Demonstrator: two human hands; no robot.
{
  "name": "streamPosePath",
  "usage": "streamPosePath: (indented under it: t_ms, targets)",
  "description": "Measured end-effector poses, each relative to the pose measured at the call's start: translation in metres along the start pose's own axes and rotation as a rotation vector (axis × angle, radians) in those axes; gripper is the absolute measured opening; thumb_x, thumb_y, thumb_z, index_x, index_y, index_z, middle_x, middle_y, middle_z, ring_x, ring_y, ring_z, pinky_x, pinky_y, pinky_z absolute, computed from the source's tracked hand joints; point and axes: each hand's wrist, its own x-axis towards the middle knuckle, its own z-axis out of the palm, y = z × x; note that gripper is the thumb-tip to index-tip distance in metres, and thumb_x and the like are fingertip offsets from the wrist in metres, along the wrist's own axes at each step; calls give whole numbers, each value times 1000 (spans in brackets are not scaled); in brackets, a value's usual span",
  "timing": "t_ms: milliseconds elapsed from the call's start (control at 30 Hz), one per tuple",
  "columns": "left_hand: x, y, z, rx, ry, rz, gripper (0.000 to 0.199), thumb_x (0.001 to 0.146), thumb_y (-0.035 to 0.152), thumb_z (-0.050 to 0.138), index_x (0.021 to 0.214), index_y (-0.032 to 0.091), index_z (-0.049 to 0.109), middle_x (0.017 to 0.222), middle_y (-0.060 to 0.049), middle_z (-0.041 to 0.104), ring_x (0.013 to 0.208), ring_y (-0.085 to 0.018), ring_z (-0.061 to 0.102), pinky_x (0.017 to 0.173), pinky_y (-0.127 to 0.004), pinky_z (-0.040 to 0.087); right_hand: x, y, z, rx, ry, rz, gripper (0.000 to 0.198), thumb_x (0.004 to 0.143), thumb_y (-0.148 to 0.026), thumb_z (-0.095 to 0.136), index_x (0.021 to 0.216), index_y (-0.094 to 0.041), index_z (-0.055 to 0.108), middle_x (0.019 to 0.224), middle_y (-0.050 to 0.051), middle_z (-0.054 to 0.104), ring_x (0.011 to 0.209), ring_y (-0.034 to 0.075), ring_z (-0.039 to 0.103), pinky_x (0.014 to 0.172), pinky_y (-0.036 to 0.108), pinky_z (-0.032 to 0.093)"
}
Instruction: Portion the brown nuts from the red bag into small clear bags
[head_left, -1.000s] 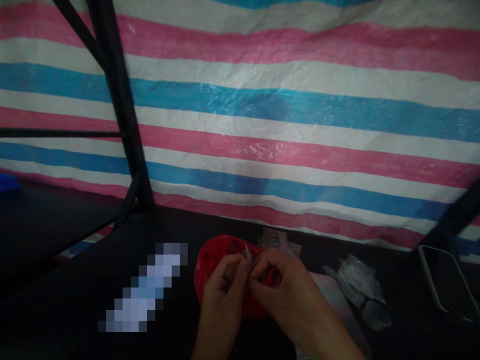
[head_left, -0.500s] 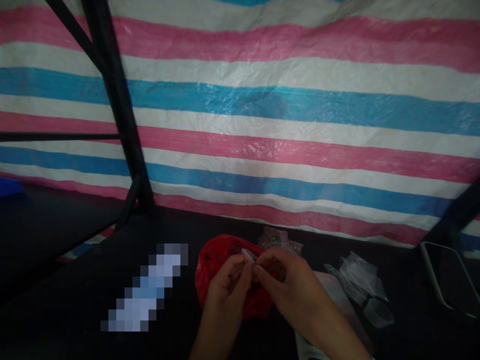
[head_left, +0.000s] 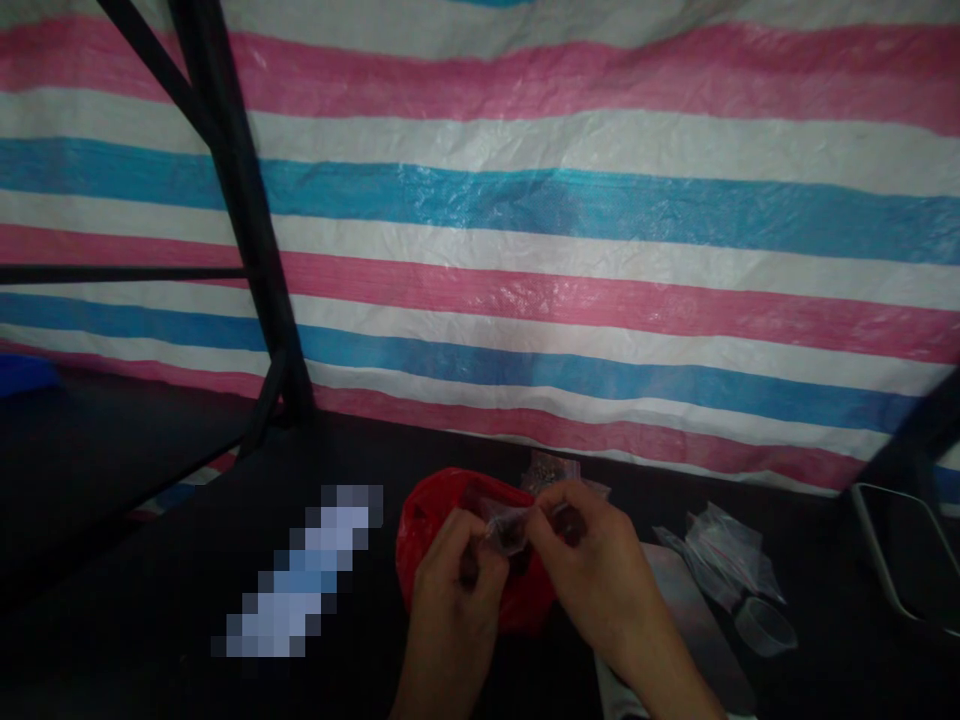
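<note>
Between my two hands, a small clear plastic bag (head_left: pixel 507 530) is stretched, its mouth spread apart. My left hand (head_left: pixel 457 575) pinches one side of it with thumb and fingers. The other side is pinched by my right hand (head_left: pixel 581 550). Right below them lies a red plastic bag (head_left: pixel 427 510), crumpled and open, its inside dark and partly covered by my hands. Just behind my right hand, small clear bags with tiny dark pieces (head_left: pixel 551 472) rest on the black table (head_left: pixel 360 450).
At right are a flat grey device (head_left: pixel 697 620), a stack of clear zip bags (head_left: pixel 731 550), a small clear round cup (head_left: pixel 765 625) and a phone (head_left: pixel 911 560). A blurred-out strip (head_left: pixel 300 575) lies at left. Black metal posts (head_left: pixel 247 220) stand before a striped plastic sheet (head_left: pixel 600 220).
The small clear bag has gone from pinched together to spread apart, my hands having drawn slightly away from each other. The whole view has shifted a little.
</note>
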Motion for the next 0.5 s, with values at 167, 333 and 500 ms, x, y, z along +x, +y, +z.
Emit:
streamPosePath:
  t_ms: [167, 333, 500]
  targets:
    - [5, 4, -3, -175, 32, -42, 20, 89, 39, 59, 76, 23, 60, 73, 2, 64, 63, -14, 59, 59, -22, 51, 2, 16, 13, 325, -26, 143, 54, 87, -68, 63, 114, -21, 66, 97, 8, 78, 73, 23, 74, 64, 34, 58]
    - [10, -2, -10, -186, 17, -102, 20, 87, 40, 61, 76, 23, 60, 70, 2, 63, 63, -15, 61, 58, -24, 54, 6, 20, 22, 628, -92, 303, 75, 79, -62, 80, 136, -20, 57, 104, 8, 79, 67, 19, 74, 63, 33, 62]
    - [11, -16, -21, 89, 109, -34, 25, 93, 43, 57, 100, 23, 70, 109, -8, 75, 97, -25, 72, 87, -41, 61, 16, 15, 17, 621, 47, 175, 55, 71, -47, 87, 116, -21, 68, 111, 9, 79, 89, 25, 77, 72, 34, 64]
